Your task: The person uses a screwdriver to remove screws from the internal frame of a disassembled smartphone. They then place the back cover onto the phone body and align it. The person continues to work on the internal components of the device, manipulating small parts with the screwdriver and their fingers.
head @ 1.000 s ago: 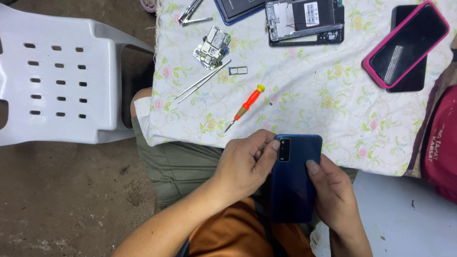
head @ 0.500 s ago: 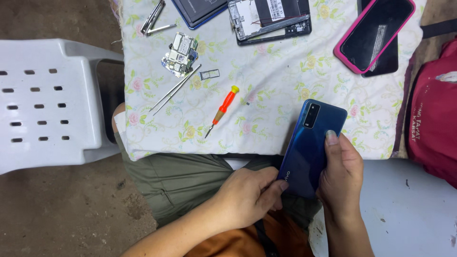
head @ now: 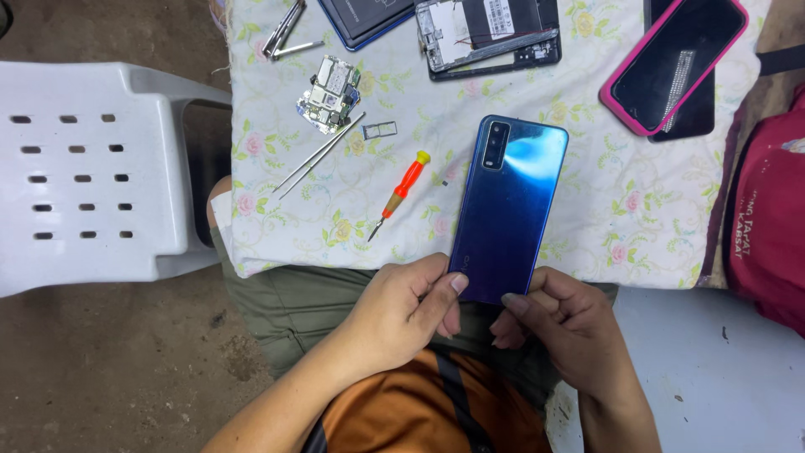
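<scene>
A blue phone (head: 507, 205) lies back side up on the flowered cloth (head: 587, 218), its lower end reaching over the cloth's near edge. My left hand (head: 402, 306) pinches the phone's lower left corner with thumb and fingers. My right hand (head: 562, 323) touches its bottom edge from the right with curled fingers. A small red and yellow screwdriver (head: 400, 193) rests on the cloth just left of the phone.
Metal tweezers (head: 319, 155), a SIM tray (head: 379, 130) and a circuit board (head: 329, 92) lie at the left of the cloth. An opened phone (head: 490, 33) and a pink-cased phone (head: 675, 63) sit at the back. A white plastic chair (head: 92, 176) stands left, a red bag (head: 767, 218) right.
The blue phone went from being held over my lap to lying on the cloth, further from me. Both hands slid down to its bottom end.
</scene>
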